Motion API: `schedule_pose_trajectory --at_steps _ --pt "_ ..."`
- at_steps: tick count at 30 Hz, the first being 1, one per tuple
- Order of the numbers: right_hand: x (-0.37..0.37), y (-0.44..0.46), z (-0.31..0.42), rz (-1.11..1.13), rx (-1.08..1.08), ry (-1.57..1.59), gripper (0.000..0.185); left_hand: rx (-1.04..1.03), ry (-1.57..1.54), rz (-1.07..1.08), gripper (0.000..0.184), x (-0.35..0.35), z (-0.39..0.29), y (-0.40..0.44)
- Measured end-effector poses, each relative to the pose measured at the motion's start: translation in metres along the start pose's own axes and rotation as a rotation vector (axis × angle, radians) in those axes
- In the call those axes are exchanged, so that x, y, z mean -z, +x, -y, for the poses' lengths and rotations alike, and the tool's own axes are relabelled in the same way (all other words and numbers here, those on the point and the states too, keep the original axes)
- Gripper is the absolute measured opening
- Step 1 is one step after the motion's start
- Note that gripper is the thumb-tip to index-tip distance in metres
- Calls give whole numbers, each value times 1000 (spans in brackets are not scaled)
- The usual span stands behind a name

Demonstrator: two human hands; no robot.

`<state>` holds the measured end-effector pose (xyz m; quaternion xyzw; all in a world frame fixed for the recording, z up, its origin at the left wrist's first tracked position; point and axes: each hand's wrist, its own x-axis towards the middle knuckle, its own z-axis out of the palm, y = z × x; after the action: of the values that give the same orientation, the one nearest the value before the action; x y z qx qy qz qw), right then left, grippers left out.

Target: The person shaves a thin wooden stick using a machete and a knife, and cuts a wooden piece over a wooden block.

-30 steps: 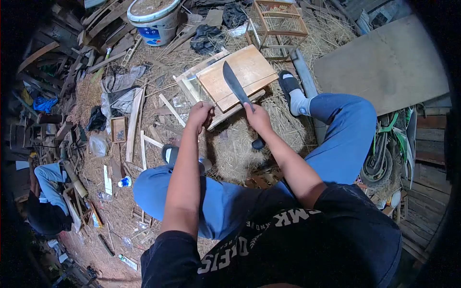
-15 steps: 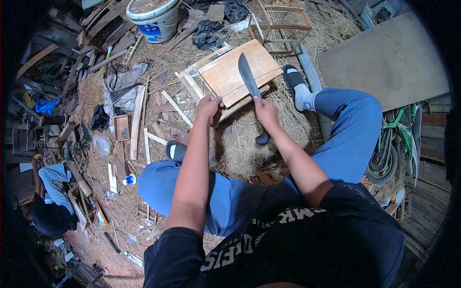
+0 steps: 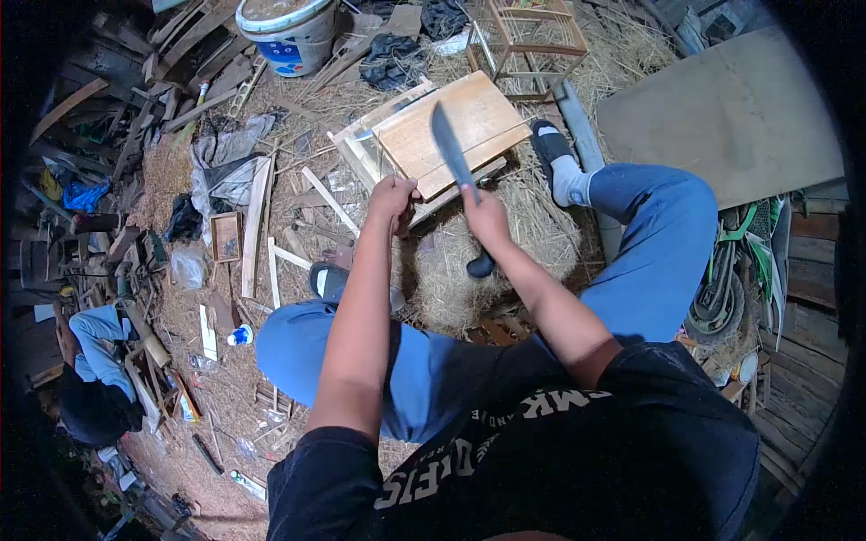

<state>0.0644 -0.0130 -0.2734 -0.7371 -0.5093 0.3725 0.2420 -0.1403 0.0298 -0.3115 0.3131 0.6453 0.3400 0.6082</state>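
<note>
My right hand (image 3: 488,219) is wrapped around the dark handle of a machete (image 3: 448,142). Its broad blade points away from me, over a flat wooden board (image 3: 483,113). The black butt of the handle sticks out below my fist. At the board's near left corner, my left hand (image 3: 393,200) is closed, thumb and fingers pinched together. Something thin seems to rise beside its fingers, but I cannot make out what it is. The board rests tilted on a low wooden frame (image 3: 365,162).
A small wooden cage-like frame (image 3: 532,50) and a white bucket (image 3: 287,41) stand beyond the board. Wood strips (image 3: 257,225) and straw litter the ground. A large flat panel (image 3: 722,117) lies to the right. Another person (image 3: 99,388) sits at far left.
My right hand has shifted a little to the left with the machete, and the blade now lies farther left over the board. My left hand stays at the corner.
</note>
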Motion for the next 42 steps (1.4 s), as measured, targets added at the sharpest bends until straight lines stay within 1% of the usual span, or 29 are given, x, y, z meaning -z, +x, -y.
schedule_pose_trajectory --at_steps 2,6,8,9,10,12,13,14,15,17,19,21,22,24,25,26,28,29,30,32,33,35,36,38,40,42 --pt "0 -12 9 123 23 15 52 -20 16 -2 21 1 2 3" --pt "3 -10 10 192 76 -47 52 -42 31 -17 18 0 -3 1" --pt "14 -4 7 104 59 -59 52 -57 28 -20 17 0 -6 -2" --pt "18 4 -2 54 103 -6 52 -65 28 -21 16 0 -9 -4" --pt "25 10 -9 -15 101 -6 51 -74 26 -22 16 1 -11 -4" --pt "41 24 -24 -152 76 -36 50 -71 -183 -71 11 6 -18 -4" --pt "53 31 -31 -191 102 -94 50 -142 -184 -116 5 10 -38 -16" --pt "62 38 -37 -230 128 -153 49 -139 -68 -210 6 16 -58 -29" --pt "74 35 -30 -264 115 -91 48 -309 65 -303 10 30 -53 -9" --pt "88 41 -22 -328 167 -160 45 -408 138 -349 20 55 -88 -14" --pt "95 47 -18 -351 216 -208 44 -758 364 -485 23 78 -123 -27" --pt "95 39 9 -339 265 -172 40 -856 382 -637 25 90 -163 -65" --pt "88 38 13 -332 275 -171 40 -855 387 -708 25 94 -181 -88" --pt "72 33 20 -219 466 -127 39 -870 358 -817 24 98 -208 -128" --pt "66 24 31 -142 523 -130 42 -921 334 -881 23 104 -217 -136" --pt "59 12 41 -64 526 -170 45 -972 308 -944 22 111 -222 -142" --pt "33 2 50 89 609 -163 48 -1067 221 -977 21 130 -230 -144" --pt "24 -7 55 189 568 -167 50 -1089 162 -1009 18 134 -232 -145" --pt "18 -22 70 291 525 -172 53 -1126 43 -984 15 135 -233 -148" --pt "-8 -34 78 280 583 -269 56 -1105 18 -1029 14 146 -229 -146" --pt "-21 -41 83 244 577 -291 55 -1097 14 -1044 14 149 -227 -146" --pt "-45 -47 88 213 535 -336 56 -1100 -138 -970 14 153 -224 -147" --pt "-56 -47 84 202 530 -371 57 -1091 -136 -985 14 158 -222 -145" --pt "-73 -45 74 193 514 -425 59 -1110 -217 -908 15 167 -218 -140" --pt "-80 -48 73 177 496 -481 60 -1072 -172 -939 17 176 -215 -138" --pt "-80 -51 67 164 491 -486 61 -1039 -252 -878 19 180 -214 -132"
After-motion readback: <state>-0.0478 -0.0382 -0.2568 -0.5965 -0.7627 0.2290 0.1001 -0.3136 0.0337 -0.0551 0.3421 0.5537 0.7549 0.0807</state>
